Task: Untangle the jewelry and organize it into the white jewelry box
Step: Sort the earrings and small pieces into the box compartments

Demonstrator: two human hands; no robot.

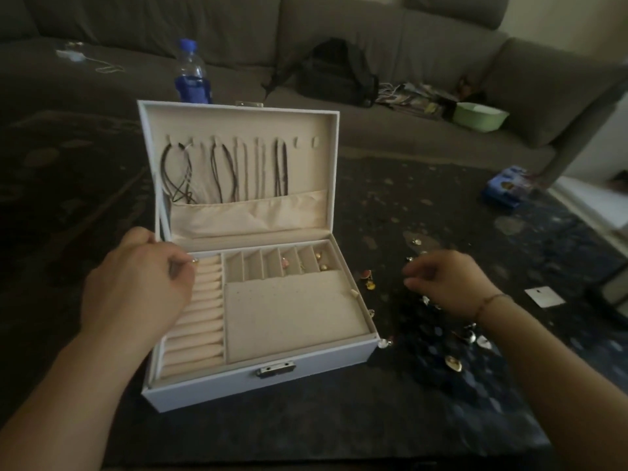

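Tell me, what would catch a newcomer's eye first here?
The open white box in the middle, with cords hanging inside its raised lid. The left hand pinches a small ring over the ring rolls at the box's left side. The right hand hovers over loose jewelry scattered on the dark table to the right.

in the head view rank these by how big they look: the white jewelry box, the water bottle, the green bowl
1. white jewelry box
2. water bottle and green bowl: look alike in size, both sit farther from the camera, so unranked.
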